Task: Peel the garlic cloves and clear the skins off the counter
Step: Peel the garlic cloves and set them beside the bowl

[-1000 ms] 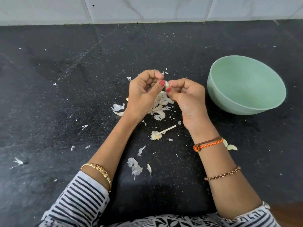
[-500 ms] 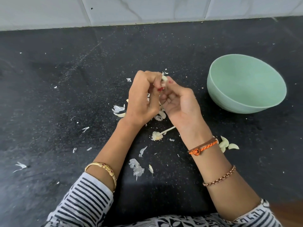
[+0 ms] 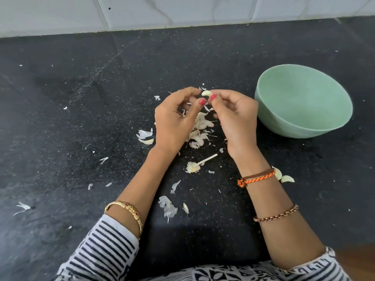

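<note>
Head view looks down on my two hands raised over the black counter [image 3: 60,118]. My right hand [image 3: 236,120] pinches a pale garlic clove [image 3: 206,93] between thumb and forefinger, the other fingers loosely curled. My left hand [image 3: 174,122] sits just beside it, fingers curled, its forefinger tip at the clove's left end; I cannot tell whether it actually grips. Directly under the hands lies a heap of skins [image 3: 199,129], with looser flakes spread toward me and to the left. A bare garlic stem [image 3: 197,164] lies between my wrists. Two peeled cloves [image 3: 284,176] rest on the counter just right of my right wrist. A green bowl [image 3: 304,126] stands to the right, near the right hand but apart from it. Behind, the counter ends at the white tiled wall [image 3: 182,11], with a wide dark stretch between wall and hands, and more on the left.
</note>
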`<state>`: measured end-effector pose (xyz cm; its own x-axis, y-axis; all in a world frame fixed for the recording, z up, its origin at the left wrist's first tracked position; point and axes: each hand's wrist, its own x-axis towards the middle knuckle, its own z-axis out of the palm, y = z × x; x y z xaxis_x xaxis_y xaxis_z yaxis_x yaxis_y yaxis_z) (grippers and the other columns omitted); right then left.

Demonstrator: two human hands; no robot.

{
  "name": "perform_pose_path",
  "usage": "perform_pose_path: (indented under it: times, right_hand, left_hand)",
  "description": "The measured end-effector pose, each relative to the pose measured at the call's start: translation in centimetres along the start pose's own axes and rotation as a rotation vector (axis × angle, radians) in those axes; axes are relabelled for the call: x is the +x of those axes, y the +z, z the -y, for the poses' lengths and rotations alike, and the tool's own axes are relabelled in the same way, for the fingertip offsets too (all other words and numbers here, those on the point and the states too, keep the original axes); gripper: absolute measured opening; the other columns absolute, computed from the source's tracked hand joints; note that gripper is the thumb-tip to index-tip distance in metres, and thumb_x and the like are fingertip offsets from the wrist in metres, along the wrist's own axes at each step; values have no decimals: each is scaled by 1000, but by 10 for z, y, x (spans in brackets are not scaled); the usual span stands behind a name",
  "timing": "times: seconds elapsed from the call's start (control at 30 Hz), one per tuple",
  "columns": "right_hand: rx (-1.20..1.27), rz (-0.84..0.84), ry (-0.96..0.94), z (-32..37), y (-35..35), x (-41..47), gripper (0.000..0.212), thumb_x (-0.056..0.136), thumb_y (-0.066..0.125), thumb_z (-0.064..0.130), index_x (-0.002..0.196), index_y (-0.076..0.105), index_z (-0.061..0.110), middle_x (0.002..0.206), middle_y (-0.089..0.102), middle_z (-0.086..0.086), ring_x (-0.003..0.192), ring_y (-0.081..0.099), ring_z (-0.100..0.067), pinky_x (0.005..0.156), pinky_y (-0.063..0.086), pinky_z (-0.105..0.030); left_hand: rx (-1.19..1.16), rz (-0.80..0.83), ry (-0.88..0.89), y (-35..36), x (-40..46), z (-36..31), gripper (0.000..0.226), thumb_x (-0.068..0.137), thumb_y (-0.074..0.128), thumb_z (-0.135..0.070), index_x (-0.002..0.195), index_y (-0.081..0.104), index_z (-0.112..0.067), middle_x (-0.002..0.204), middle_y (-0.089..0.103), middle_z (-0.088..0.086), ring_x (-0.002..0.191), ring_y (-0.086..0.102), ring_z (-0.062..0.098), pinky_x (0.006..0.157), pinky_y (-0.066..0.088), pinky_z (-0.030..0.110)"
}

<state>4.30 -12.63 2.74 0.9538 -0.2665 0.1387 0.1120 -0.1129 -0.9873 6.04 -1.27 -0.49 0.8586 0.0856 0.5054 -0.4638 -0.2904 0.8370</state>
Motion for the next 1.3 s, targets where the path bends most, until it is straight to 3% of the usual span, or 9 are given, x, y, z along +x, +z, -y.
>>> perform_pose_path:
  times: [0.17, 0.37, 0.47, 0.53, 0.63, 0.77, 0.9, 1.17, 1.3]
  right_hand:
    - [-279, -16, -207, -7, 0, 2, 10, 85, 63, 8, 81, 71, 13, 65, 60, 17, 60, 57, 5, 60, 44, -10]
    - [-459, -43, -334, -12, -2, 2, 9, 82, 64, 11, 75, 71, 12, 59, 60, 9, 52, 53, -4, 55, 44, -22]
    - [-467, -25, -377, -11, -1, 1, 13, 83, 63, 10, 73, 71, 11, 59, 64, 4, 50, 53, -12, 52, 39, -22]
    - [-459, -19, -397, -10, 1, -1, 14, 82, 62, 8, 71, 70, 10, 62, 62, 12, 53, 54, -11, 55, 37, -20]
    - [-434, -3, -411, -10, 3, -2, 16, 81, 59, 8, 70, 71, 9, 67, 58, 16, 61, 60, -16, 57, 44, -27]
    - [-403, 4, -416, -10, 3, -1, 15, 80, 59, 8, 72, 72, 10, 68, 59, 15, 63, 58, -15, 60, 44, -25]
    - [-394, 27, -334, -10, 1, 0, 12, 82, 62, 5, 77, 72, 9, 67, 59, 14, 56, 53, 1, 57, 42, -14]
    - [-327, -59, -321, -9, -3, 4, 12, 78, 67, 2, 81, 74, 10, 68, 63, 13, 62, 60, 2, 61, 49, -13]
    - [-373, 31, -314, -7, -2, 3, 37, 77, 53, -11, 99, 73, 12, 86, 69, 7, 81, 66, -3, 79, 54, -21]
  left_hand:
    - [-48, 7, 15, -2, 1, -2, 13, 80, 64, -29, 92, 63, -25, 83, 61, -14, 68, 51, 1, 58, 38, 12]
    - [-48, 20, -1, -3, 1, -2, 7, 80, 65, -27, 87, 63, -29, 77, 62, -15, 64, 50, -1, 60, 37, 12]
    - [-34, 6, -13, -2, 1, -2, 11, 84, 57, -32, 87, 64, -24, 77, 63, -17, 69, 57, 7, 61, 42, 20]
    - [-40, -13, -37, -3, 1, -2, 13, 85, 55, -34, 84, 65, -25, 71, 64, -18, 66, 60, 18, 60, 48, 28]
    - [-109, -8, -113, -4, 3, -4, 14, 88, 57, -24, 76, 64, -24, 60, 62, -18, 56, 53, 5, 54, 44, 19]
    - [-208, 9, -205, -2, 2, -7, 24, 93, 53, -10, 74, 63, -21, 54, 60, -18, 48, 47, -6, 51, 35, 8]
    - [-307, -14, -210, -3, 4, -7, 18, 89, 55, -13, 75, 65, -19, 59, 63, -16, 55, 51, -4, 54, 38, 10]
    - [-412, -50, -207, -6, 4, -8, 16, 87, 57, 1, 84, 64, -13, 66, 65, -18, 58, 52, -6, 57, 40, 9]
    - [-415, -89, -242, -4, 4, -10, 20, 87, 57, 5, 86, 63, -14, 64, 65, -18, 57, 54, -6, 56, 41, 9]
